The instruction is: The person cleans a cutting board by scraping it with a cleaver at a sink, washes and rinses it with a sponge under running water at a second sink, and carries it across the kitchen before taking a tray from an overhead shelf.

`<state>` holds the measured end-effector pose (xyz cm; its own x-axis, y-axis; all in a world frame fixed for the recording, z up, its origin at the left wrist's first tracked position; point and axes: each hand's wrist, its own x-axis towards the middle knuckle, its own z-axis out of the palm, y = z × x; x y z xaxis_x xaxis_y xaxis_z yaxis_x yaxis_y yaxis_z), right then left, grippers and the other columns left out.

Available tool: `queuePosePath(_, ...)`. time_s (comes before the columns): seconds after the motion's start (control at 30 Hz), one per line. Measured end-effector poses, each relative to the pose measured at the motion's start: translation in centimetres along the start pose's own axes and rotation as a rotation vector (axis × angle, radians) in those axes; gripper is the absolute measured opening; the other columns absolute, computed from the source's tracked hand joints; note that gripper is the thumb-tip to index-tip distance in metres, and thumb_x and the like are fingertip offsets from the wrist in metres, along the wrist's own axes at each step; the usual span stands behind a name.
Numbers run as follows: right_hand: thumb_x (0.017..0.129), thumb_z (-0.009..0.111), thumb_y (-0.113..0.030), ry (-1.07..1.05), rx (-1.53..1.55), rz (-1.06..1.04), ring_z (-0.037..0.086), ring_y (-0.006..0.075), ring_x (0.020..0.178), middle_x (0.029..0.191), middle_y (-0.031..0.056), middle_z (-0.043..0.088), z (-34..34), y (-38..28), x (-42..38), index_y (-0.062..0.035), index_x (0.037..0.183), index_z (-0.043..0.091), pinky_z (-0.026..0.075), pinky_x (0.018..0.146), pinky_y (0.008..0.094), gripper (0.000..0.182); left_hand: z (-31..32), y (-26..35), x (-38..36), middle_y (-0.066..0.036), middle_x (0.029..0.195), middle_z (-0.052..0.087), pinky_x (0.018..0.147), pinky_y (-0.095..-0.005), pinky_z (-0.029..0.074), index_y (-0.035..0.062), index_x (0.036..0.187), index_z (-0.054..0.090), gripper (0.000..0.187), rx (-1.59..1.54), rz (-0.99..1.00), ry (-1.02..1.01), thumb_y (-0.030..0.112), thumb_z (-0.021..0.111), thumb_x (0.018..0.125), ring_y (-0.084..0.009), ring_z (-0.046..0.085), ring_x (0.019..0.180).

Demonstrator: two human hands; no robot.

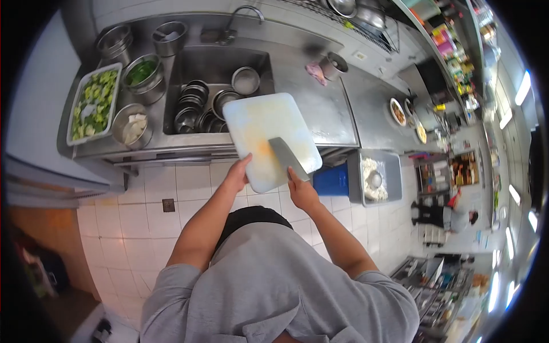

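My left hand (237, 173) grips the near left edge of a white cutting board (260, 117), fingers closed at its rim. The board is held tilted in front of me, overlapping the sink's (223, 57) front edge in this view, and has yellowish stains. My right hand (302, 191) is closed around the handle of a cleaver (284, 153). Its broad grey blade lies over the board's face and points up and to the left. Behind the board, several metal bowls and pots (193, 98) sit in the sink, partly hidden by it.
Left of the sink are a white tub (72, 114) of chopped greens and a metal bowl (119, 128) of white pieces. A faucet (227, 35) stands behind it. Below the counter at right are a blue bin (331, 181) and a grey tub (393, 174). Another person (443, 216) stands farther right.
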<state>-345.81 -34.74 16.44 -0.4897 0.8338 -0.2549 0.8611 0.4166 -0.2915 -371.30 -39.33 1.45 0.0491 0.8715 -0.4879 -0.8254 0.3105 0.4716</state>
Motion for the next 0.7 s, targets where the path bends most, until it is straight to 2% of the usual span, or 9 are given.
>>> queuePosePath(0.07, 0.112, 0.050, -0.036, -0.068, -0.043, 0.005, 0.073, 0.0533, 0.091, 0.099, 0.0318, 0.076, -0.5, 1.0, -2.7, -0.0267, 0.170, 0.037, 0.056, 0.085, 0.0648, 0.060, -0.3, 1.6, 1.6, -0.013, 0.150, 0.066, 0.110, -0.0467, 0.056, 0.0059, 0.156, 0.055, 0.062, -0.049, 0.025, 0.097, 0.042, 0.070, 0.107, -0.0275, 0.067, 0.134)
queuePosePath(0.1, 0.113, 0.050, -0.037, -0.072, -0.032, 0.027, 0.074, 0.0520, 0.090, 0.098, 0.0308, 0.076, -0.3, 1.6, -3.9, -0.0292, 0.170, 0.038, 0.057, 0.084, 0.0630, 0.059, -0.3, 1.9, 2.2, -0.013, 0.150, 0.066, 0.110, -0.0467, 0.056, 0.0059, 0.156, 0.055, 0.062, -0.024, -0.001, 0.082, 0.042, 0.070, 0.107, -0.0275, 0.067, 0.134)
queuePosePath(0.17, 0.113, 0.050, -0.037, -0.077, -0.012, 0.066, 0.074, 0.0510, 0.089, 0.096, 0.0299, 0.076, -0.6, 2.6, -6.4, -0.0305, 0.170, 0.038, 0.058, 0.083, 0.0620, 0.059, -0.6, 1.8, 3.4, -0.013, 0.149, 0.066, 0.110, -0.0458, 0.057, 0.0042, 0.154, 0.055, 0.061, -0.019, 0.104, 0.068, 0.034, 0.074, 0.105, -0.0282, 0.068, 0.131)
queuePosePath(0.27, 0.113, 0.051, -0.038, -0.102, -0.003, 0.120, 0.074, 0.0496, 0.086, 0.092, 0.0285, 0.076, -2.0, 3.1, -10.9, -0.0327, 0.169, 0.040, 0.058, 0.082, 0.0603, 0.057, -0.9, 1.1, 3.0, -0.013, 0.148, 0.067, 0.111, -0.0467, 0.056, 0.0031, 0.152, 0.056, 0.059, -0.025, 0.171, -0.017, 0.031, 0.076, 0.104, -0.0283, 0.068, 0.131)
queuePosePath(0.3, 0.113, 0.051, -0.038, -0.121, -0.015, 0.133, 0.074, 0.0490, 0.085, 0.091, 0.0278, 0.075, -2.7, 3.2, -12.2, -0.0335, 0.168, 0.041, 0.058, 0.081, 0.0596, 0.056, -0.7, 0.6, 2.3, -0.012, 0.147, 0.068, 0.112, -0.0475, 0.055, 0.0027, 0.149, 0.059, 0.054, -0.038, 0.162, 0.011, 0.027, 0.075, 0.103, -0.0284, 0.067, 0.132)
queuePosePath(0.43, 0.112, 0.052, -0.037, -0.121, 0.006, 0.196, 0.073, 0.0487, 0.083, 0.088, 0.0269, 0.075, -4.0, 5.3, -17.8, -0.0326, 0.166, 0.045, 0.058, 0.079, 0.0588, 0.054, -1.9, -2.1, -0.9, -0.012, 0.145, 0.069, 0.113, -0.0471, 0.054, 0.0036, 0.150, 0.059, 0.053, -0.099, 0.031, 0.009, 0.023, 0.073, 0.103, -0.0297, 0.068, 0.131)
queuePosePath(0.5, 0.111, 0.054, -0.037, -0.074, 0.089, 0.269, 0.073, 0.0487, 0.084, 0.088, 0.0265, 0.075, -3.8, 7.0, -20.7, -0.0326, 0.164, 0.047, 0.058, 0.080, 0.0587, 0.054, -2.3, -3.4, -2.9, -0.011, 0.147, 0.069, 0.115, -0.0484, 0.053, 0.0040, 0.150, 0.060, 0.051, -0.215, -0.110, -0.022, 0.021, 0.069, 0.103, -0.0311, 0.067, 0.133)
queuePosePath(0.6, 0.110, 0.056, -0.036, 0.024, 0.200, 0.350, 0.073, 0.0487, 0.086, 0.089, 0.0260, 0.076, -2.2, 11.3, -24.2, -0.0314, 0.164, 0.049, 0.058, 0.081, 0.0587, 0.054, -1.6, -6.2, -6.0, -0.013, 0.148, 0.068, 0.117, -0.0490, 0.050, 0.0020, 0.150, 0.059, 0.050, -0.138, -0.028, 0.015, 0.017, 0.068, 0.104, -0.0324, 0.064, 0.136)
queuePosePath(0.7, 0.110, 0.056, -0.036, 0.026, 0.265, 0.435, 0.074, 0.0489, 0.089, 0.091, 0.0261, 0.077, -1.5, 15.5, -27.5, -0.0286, 0.163, 0.049, 0.058, 0.084, 0.0593, 0.054, -1.3, -9.5, -8.3, -0.014, 0.150, 0.066, 0.119, -0.0486, 0.048, 0.0018, 0.153, 0.057, 0.052, -0.103, 0.002, 0.009, 0.018, 0.066, 0.105, -0.0316, 0.061, 0.140)
